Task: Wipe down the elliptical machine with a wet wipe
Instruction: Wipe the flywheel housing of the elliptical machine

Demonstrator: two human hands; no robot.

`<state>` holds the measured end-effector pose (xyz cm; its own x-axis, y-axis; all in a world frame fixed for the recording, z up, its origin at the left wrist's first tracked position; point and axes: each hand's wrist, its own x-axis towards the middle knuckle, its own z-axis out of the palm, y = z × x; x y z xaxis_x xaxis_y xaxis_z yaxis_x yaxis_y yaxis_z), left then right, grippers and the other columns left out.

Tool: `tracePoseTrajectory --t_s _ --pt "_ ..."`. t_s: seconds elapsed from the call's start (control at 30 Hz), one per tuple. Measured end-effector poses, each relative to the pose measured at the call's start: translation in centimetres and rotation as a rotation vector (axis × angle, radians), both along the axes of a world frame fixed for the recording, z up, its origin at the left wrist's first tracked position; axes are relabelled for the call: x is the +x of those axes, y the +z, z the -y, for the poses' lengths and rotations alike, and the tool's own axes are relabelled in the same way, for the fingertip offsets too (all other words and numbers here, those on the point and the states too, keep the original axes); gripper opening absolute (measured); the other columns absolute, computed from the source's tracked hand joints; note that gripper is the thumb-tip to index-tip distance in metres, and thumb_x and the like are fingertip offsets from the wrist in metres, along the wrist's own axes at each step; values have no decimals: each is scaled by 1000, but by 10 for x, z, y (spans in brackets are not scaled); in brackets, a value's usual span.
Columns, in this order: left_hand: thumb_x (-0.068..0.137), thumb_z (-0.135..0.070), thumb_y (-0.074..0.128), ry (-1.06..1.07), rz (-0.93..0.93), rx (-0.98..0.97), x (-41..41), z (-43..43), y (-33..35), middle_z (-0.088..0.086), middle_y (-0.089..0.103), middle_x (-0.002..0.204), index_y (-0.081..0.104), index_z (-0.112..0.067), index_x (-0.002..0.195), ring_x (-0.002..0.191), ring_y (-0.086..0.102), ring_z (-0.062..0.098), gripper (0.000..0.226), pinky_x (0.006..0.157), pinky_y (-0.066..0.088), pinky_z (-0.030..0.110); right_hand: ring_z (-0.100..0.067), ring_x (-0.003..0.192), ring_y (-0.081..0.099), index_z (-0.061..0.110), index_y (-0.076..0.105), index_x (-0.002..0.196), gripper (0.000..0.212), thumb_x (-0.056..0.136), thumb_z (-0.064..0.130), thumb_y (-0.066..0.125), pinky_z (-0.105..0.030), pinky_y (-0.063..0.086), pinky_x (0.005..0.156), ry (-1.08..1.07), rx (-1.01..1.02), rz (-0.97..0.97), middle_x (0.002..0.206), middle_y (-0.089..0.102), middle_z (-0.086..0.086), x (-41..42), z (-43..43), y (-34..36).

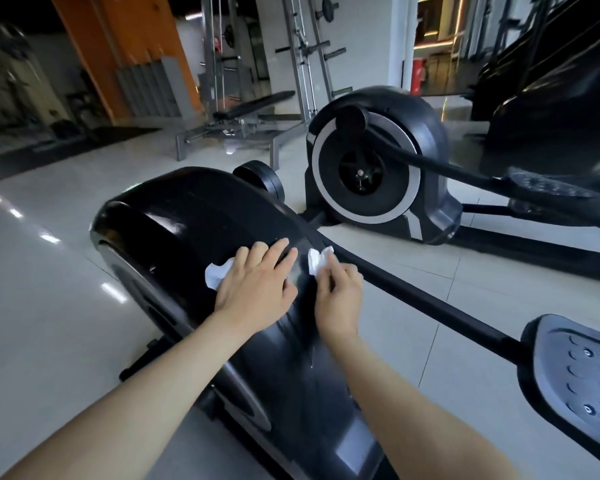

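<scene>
Both forearms reach in from 6 o'clock toward the black cover of the elliptical machine.

The left hand lies palm-down on the cover. Its fingers are straight and slightly fanned, aimed at about 1 o'clock. They press a flat wipe against the shell. A white corner of it shows from under the hand at 9 o'clock.

The right hand is just beside the left, at 3 o'clock from it. Its fingers are curled and pinch a crumpled wipe at their tips. That wad touches the cover's right edge, close to where the crank bar passes.

The cover's long axis runs from 5 o'clock near the camera to 11 o'clock, where it rounds off. Most of the shell not yet under a hand lies at 10 to 11 o'clock from the left fingertips, so I judge that hand nearer to it. Strokes along that axis look like the natural next pass. The bar runs off from the right fingertips toward 4 o'clock, ending at the grey pedal, so the right hand is better placed for it.

A second elliptical stands well apart at 1 o'clock on the pale tiled floor.
</scene>
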<state>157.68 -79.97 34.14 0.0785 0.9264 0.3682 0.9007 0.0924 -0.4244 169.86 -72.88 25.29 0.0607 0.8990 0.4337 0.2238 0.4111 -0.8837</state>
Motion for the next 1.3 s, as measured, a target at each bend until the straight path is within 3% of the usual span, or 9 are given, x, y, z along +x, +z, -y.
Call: tracePoseTrajectory --t_s 0.27,0.47,0.6,0.77,0.87,1.0,1.1,1.17,1.3 --pt "87 -37 37 -11 33 61 3 -3 -4 3 56 146 62 -19 139 105 50 27 60 84 40 41 -17 78 42 28 70 130 37 98 11 62 -36 43 75 -156 120 167 79 49 6 -9 -17 -10" --pt "89 -36 35 5 18 46 3 -2 -5 3 55 148 60 -19 140 105 49 27 60 84 38 41 -27 88 48 27 68 132 33 106 18 51 -24 31 75 -108 -146 119 77 40 11 22 5 -54" --pt "88 -37 36 7 31 38 4 -1 -5 3 55 148 61 -19 140 106 51 27 60 85 39 41 -13 89 41 26 66 135 34 106 15 52 -10 34 80 -7 7 16 80 47 6 0 -4 -1" --pt "85 -35 45 -37 70 90 2 -1 -6 0 58 143 63 -18 134 104 52 27 55 85 41 40 -25 88 47 24 68 133 36 101 12 57 -39 46 80 -84 46 188 87 57 -3 -25 -17 23" --pt "84 -32 47 -116 122 193 -1 -1 -9 -4 63 131 67 -17 130 97 51 24 52 82 42 37 -25 81 44 22 68 130 38 99 7 55 -41 46 74 -142 -43 244 80 52 -4 -5 -6 -3" --pt "86 -23 46 -252 233 286 -4 2 -12 -10 69 117 74 -19 117 89 50 21 42 78 46 35 -26 84 47 14 66 95 29 105 19 39 -35 41 73 -113 -381 319 85 45 -1 27 4 -18" --pt "86 -19 47 -311 292 343 -6 11 -5 -11 70 114 76 -19 112 87 51 20 39 75 50 38 -27 78 47 20 44 70 33 103 17 45 -31 29 63 -12 -182 245 76 46 -3 20 5 23" --pt "84 -16 56 -229 294 379 -16 23 4 -10 67 122 72 -20 121 92 51 19 40 79 49 36 -24 77 46 23 50 75 27 102 15 49 -26 27 61 56 -16 176 72 47 -1 0 8 59" --pt "88 -31 60 12 353 330 -44 40 4 -7 51 142 59 -23 139 109 49 23 51 95 46 40 -17 90 56 19 67 125 28 102 14 51 -27 41 79 232 27 130 95 57 2 -40 13 102"
